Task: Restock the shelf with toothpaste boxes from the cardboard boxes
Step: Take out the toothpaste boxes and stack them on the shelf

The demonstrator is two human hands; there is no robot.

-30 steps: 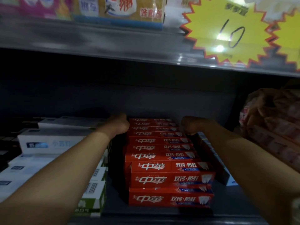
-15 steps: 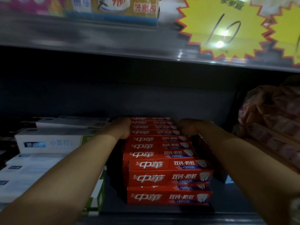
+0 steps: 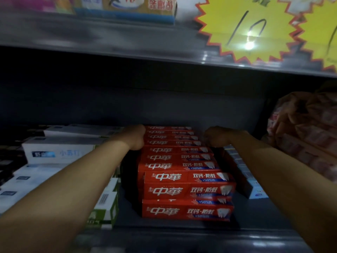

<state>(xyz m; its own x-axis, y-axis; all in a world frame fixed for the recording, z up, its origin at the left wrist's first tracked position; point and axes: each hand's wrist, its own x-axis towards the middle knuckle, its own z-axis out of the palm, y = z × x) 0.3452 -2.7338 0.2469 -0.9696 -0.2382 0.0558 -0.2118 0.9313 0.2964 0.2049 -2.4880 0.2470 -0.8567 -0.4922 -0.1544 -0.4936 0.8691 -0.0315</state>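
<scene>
Head view. Both forearms reached deep into a dim shelf (image 3: 182, 234) bay. The left hand (image 3: 134, 136) lay against the left end of the rear rows of red toothpaste boxes (image 3: 182, 161), and the right hand (image 3: 216, 136) lay against their right end, so that the stack sat directly between the two hands; the fingers of each hand were turned away from the camera and lost in shadow, so how far either hand was open, and whether it gripped a box, could not be told. The red boxes lay flat in overlapping rows that ran from between the hands forward toward the shelf lip, with two more stacked at the front, nearer the camera than either hand. Just outside the left hand and under the left forearm lay white toothpaste boxes (image 3: 60, 152). Beneath the right forearm a row of darker boxes (image 3: 240, 172) ran forward beside the red stack. Well to the right of the right hand sat bagged pink packages (image 3: 306, 136). Above both hands, on the edge of the upper shelf, hung a yellow starburst price tag (image 3: 246, 28).
</scene>
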